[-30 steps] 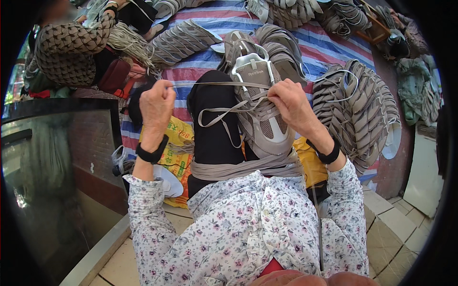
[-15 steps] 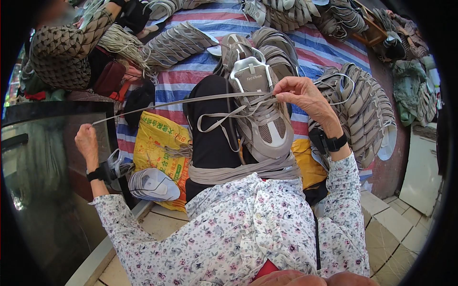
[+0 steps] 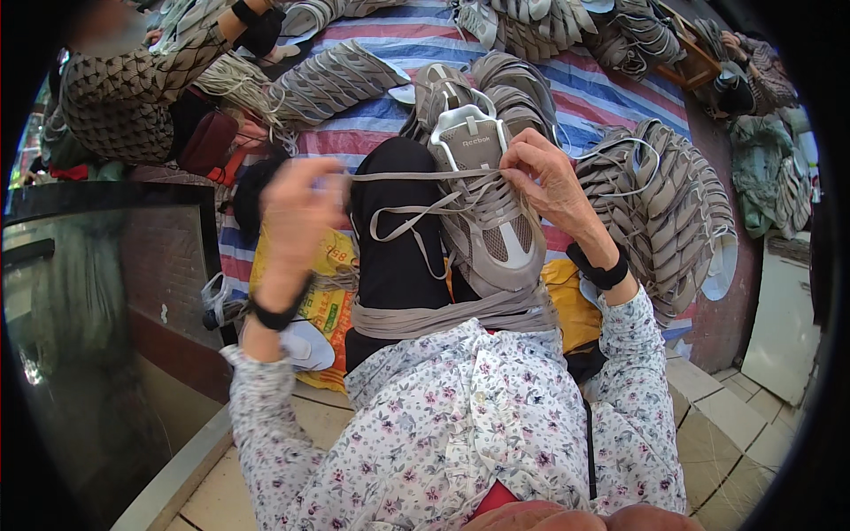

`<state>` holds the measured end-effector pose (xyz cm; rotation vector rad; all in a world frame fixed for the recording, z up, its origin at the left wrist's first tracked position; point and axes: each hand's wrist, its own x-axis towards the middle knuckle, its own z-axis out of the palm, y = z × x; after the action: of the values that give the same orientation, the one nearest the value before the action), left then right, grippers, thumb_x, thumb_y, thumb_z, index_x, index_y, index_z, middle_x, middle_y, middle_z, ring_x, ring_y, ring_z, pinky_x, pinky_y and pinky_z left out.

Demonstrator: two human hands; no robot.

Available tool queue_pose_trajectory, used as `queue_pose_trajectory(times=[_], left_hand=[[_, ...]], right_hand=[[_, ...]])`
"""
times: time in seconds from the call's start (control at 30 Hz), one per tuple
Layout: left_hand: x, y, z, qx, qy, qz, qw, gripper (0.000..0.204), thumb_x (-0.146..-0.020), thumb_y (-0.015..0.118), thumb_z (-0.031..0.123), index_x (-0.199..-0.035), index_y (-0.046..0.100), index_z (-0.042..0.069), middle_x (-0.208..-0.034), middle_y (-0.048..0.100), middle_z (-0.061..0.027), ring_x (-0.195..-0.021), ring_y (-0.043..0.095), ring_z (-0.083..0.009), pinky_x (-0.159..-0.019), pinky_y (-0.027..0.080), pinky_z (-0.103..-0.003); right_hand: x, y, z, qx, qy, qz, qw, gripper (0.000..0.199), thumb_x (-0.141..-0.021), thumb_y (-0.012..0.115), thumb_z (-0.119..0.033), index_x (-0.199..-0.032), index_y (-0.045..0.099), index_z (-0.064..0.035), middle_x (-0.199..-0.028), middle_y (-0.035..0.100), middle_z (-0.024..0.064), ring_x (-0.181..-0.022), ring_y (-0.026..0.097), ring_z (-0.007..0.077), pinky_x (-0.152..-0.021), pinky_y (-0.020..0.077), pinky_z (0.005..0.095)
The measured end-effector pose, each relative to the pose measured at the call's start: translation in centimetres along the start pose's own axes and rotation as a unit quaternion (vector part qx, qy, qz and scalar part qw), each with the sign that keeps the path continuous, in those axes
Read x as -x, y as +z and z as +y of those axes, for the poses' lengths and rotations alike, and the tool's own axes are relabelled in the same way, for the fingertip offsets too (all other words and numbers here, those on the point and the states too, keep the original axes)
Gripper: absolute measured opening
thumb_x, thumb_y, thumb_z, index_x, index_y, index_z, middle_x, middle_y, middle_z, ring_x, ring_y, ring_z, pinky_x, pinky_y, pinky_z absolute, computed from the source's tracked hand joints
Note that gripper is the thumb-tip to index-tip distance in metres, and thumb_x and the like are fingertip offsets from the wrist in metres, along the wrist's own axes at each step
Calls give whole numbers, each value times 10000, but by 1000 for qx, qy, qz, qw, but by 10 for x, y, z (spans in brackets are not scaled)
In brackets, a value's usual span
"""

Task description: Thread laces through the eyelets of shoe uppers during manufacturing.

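Grey shoe (image 3: 485, 205) lies on the person's lap against the black trouser leg (image 3: 397, 232), heel end away from the body, toe toward the floral shirt (image 3: 460, 416). Right hand (image 3: 549, 181) sits at the right side of the shoe's upper, fingers pinched on the grey lace (image 3: 416, 176) where it meets the eyelets. Left hand (image 3: 297, 212) is raised to the left of the leg, motion-blurred; fingers curled closed around the lace's other end. Lace runs taut and nearly level between the two hands, crossing the shoe just below its heel tab; a looser loop of lace hangs over the trouser leg beneath. Both wrists carry black bands. A bundle of grey laces (image 3: 452, 311) is draped across the lap below the shoe. Yellow bag (image 3: 310, 283) lies left of the leg, on the striped tarp (image 3: 549, 71). Fanned stacks of grey uppers (image 3: 673, 203) sit on the tarp to the right and ahead. Another person in a patterned top (image 3: 124, 97) sits at upper left, well apart
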<state>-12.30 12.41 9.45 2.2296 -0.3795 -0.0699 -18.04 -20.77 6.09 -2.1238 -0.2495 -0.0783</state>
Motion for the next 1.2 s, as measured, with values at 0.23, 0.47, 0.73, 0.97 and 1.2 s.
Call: queue_pose_trajectory(times=[0.23, 0.47, 0.73, 0.97, 1.2], left_hand=[[19, 104, 47, 31, 26, -174, 984, 253, -950, 580, 194, -937, 683, -36, -622, 630, -94, -488, 592, -153, -461, 442, -272], [3, 94, 43, 99, -121, -273, 949, 458, -969, 536, 362, -776, 733, -3, -471, 411, 28, -406, 321, -76, -424, 238, -242], [-33, 67, 60, 218, -306, -370, 850, 313, -921, 680, 336, -886, 774, 40, -521, 342, 106, -458, 252, -9, -439, 165, -220], [-47, 63, 29, 97, -15, -321, 942, 192, -896, 714, 174, -904, 754, -14, -716, 595, 12, -599, 501, -62, -529, 382, -251], [-36, 60, 42, 84, 106, -206, 969, 159, -906, 692, 139, -863, 726, -10, -842, 629, -14, -616, 545, -63, -571, 458, -250]], right_hand=[[2, 0, 0, -58, 56, -6, 997, 55, -858, 653, 7, -876, 606, 29, -788, 561, 56, -701, 549, 132, -618, 447, 286], [-1, 0, 7, -256, 144, -58, 954, 86, -957, 627, -92, -928, 625, -11, -766, 555, -41, -649, 469, 20, -561, 391, 192], [-4, -3, 9, -282, 178, -65, 941, 117, -950, 656, -149, -951, 648, -33, -771, 563, -59, -654, 468, 10, -566, 374, 179], [-8, -5, 19, -417, 210, -25, 884, 107, -943, 670, -137, -964, 646, -35, -755, 535, -73, -593, 413, -3, -522, 317, 149], [-12, -32, 67, -535, 271, 85, 796, 103, -953, 655, -136, -1000, 644, -45, -699, 496, -76, -521, 375, 19, -514, 323, 201]])
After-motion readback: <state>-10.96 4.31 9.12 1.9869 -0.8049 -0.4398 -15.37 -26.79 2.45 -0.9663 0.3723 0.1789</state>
